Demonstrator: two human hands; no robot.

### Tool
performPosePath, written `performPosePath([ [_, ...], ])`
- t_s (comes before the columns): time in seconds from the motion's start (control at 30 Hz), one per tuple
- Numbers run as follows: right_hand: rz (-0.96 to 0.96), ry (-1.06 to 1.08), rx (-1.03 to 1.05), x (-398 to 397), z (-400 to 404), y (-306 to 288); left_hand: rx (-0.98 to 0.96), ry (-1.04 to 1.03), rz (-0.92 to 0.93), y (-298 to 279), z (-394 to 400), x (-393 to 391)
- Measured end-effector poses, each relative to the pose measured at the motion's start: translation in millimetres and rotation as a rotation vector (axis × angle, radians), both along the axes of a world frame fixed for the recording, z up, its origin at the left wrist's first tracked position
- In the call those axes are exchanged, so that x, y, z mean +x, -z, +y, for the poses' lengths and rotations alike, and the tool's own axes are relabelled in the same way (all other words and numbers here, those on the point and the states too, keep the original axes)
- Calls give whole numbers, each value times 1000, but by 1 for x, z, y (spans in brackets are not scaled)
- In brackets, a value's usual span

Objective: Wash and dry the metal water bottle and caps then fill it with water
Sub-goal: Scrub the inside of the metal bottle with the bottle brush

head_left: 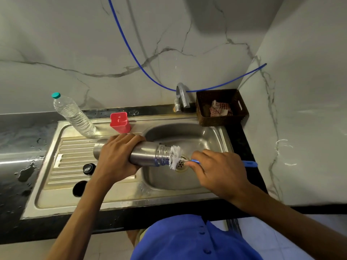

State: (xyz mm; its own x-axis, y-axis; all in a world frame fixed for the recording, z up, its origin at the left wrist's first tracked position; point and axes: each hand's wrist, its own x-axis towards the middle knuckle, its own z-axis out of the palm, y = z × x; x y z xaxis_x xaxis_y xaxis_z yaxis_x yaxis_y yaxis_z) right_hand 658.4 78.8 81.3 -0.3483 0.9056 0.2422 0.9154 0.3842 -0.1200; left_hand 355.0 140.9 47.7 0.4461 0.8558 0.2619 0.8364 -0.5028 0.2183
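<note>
Person w/ bare forearms, blue button-front shirt (191,241), small blue buttons down front.

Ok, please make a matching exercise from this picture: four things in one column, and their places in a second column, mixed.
Things:
1. steel water bottle
2. clear plastic bottle with teal cap
3. red-and-white checked cloth
4. round black cap

Places:
A. lies in the brown woven basket
B. rests on the ribbed steel drainboard
C. is held sideways over the sink basin by the left hand
D. stands beside the red plastic container

Pairs: 1-C, 2-D, 3-A, 4-B
</note>
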Motion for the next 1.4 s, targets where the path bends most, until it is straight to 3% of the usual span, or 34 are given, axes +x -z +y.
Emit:
performPosePath([
  [0.37,74,32,-140,-13,11,-34,269,12,-38,-26,14,4],
  [0.5,574,9,-675,-13,30,-40,233,125,47,-29,16,19],
  [0.57,655,-48,-781,-6,35,-46,191,135,98,-29,20,13],
  [0.6,544,-93,-709,-3,35,-48,166,117,107,-29,21,9],
  [0.7,-75,-202,-15,2,30,-34,76,62,68,-27,22,6],
  [0.77,-309,-187,246,3,29,-24,1,39,29,-25,21,13],
  [0.83,-330,-139,279,8,39,-19,-58,25,-5,-19,18,21],
  [1.1,-251,-120,-151,11,40,-31,-91,-26,-80,1,0,49],
  [1.2,-10,-108,-358,15,37,-30,-100,-31,-39,9,2,46],
  [1.33,499,-49,-640,34,37,-23,-24,-63,77,8,28,3],
  [1.4,485,-13,-610,36,39,-26,-6,-71,78,4,33,-7],
])
